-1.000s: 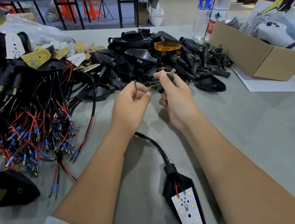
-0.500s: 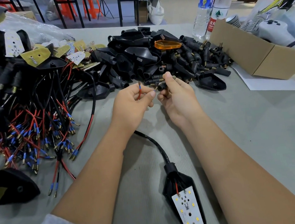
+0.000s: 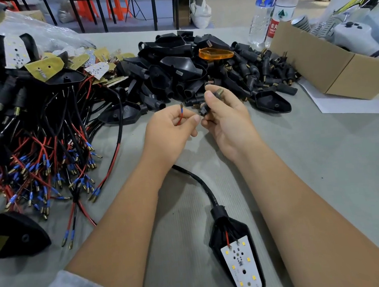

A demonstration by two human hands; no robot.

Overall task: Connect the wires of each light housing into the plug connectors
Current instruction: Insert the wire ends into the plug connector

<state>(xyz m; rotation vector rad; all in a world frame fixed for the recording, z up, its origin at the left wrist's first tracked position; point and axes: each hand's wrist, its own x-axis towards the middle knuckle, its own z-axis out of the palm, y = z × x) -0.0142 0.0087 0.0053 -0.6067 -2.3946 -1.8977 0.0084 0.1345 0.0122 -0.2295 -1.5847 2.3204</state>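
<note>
A black light housing (image 3: pixel 234 237) with a white LED board (image 3: pixel 243 269) lies on the table near me, its black cable (image 3: pixel 200 184) running up under my hands. My left hand (image 3: pixel 170 131) pinches the housing's red wire (image 3: pixel 180 117) with a blue-sleeved tip pointing up. My right hand (image 3: pixel 225 118) grips a small black plug connector (image 3: pixel 204 109) with a threaded metal end at its top, close beside the left thumb. The wire tip and the connector are apart.
A heap of black plug connectors and empty housings (image 3: pixel 199 71) lies beyond my hands, with an orange lens (image 3: pixel 215 53) on it. Wired housings with red and black leads (image 3: pixel 42 148) crowd the left. A cardboard box (image 3: pixel 330 63) and two water bottles (image 3: pixel 269 6) stand at the right.
Both hands have drawn slightly back toward me from the heap. The right hand has turned the connector so its threaded end points up; the left still pinches the red wire.
</note>
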